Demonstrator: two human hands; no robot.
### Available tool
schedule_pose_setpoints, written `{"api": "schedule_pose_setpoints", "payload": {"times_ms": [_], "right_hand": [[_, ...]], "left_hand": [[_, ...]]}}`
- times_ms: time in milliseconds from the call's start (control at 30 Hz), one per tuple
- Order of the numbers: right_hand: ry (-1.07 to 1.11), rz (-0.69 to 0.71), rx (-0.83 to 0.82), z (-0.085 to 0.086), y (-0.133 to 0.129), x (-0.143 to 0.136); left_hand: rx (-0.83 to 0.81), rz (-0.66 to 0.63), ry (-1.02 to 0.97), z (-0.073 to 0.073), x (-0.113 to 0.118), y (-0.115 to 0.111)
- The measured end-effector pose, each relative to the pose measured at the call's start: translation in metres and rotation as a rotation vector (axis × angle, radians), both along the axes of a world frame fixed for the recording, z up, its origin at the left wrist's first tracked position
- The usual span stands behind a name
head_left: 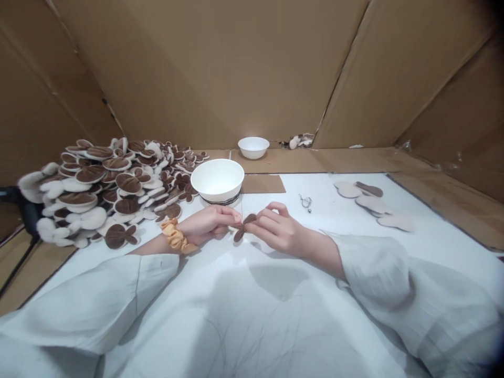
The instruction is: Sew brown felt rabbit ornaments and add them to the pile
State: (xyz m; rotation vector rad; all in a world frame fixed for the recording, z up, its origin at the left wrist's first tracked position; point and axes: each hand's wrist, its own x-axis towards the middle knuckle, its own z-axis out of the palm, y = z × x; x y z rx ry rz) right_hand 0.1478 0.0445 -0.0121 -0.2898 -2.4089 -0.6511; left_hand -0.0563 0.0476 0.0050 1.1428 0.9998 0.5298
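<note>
Between my two hands, above the white table, is a small brown fabric piece (239,234) with rounded lobes, like the bunny-eared pieces in the pile. My left hand (208,224), with a yellow scrunchie (177,235) at the wrist, pinches its left side. The fingertips of my right hand (281,229) are closed on its right side and hide part of it. A white bowl (218,178) with dark cord around its base stands just beyond my left hand. Right of the bowl lies a small tangle of dark thread or wire (306,202).
A big heap of brown-and-white plush pieces (128,184) fills the left side. Several flat fabric pieces (370,202) lie at the right. A smaller white bowl (253,148) stands at the back beside the cardboard wall (220,68). A black tool with a cable (29,215) is at the left edge.
</note>
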Motion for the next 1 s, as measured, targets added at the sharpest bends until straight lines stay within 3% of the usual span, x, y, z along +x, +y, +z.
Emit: {"api": "schedule_pose_setpoints", "payload": {"times_ms": [200,367,533,667,767,867,1000], "right_hand": [[0.250,-0.047,-0.059,-0.009,0.001,-0.003],[0.416,-0.134,-0.229,-0.009,0.003,-0.008],[0.476,-0.209,-0.371,-0.005,0.002,-0.012],[0.476,-0.264,-0.450,-0.005,0.005,-0.011],[0.375,-0.254,-0.423,-0.008,0.007,-0.009],[0.265,-0.230,-0.320,-0.010,0.007,-0.008],[0.157,-0.196,-0.192,-0.011,0.005,-0.009]], "left_hand": [[0.016,-0.020,-0.174,-0.008,0.005,-0.006],[0.183,0.189,-0.129,-0.008,0.018,-0.016],[0.545,0.324,0.196,-0.010,0.022,-0.024],[1.034,0.263,0.543,-0.015,0.019,-0.034],[1.309,0.184,0.652,-0.017,0.018,-0.036],[1.447,0.195,0.698,-0.015,0.017,-0.033],[1.445,0.260,0.631,-0.009,0.016,-0.028]]}}
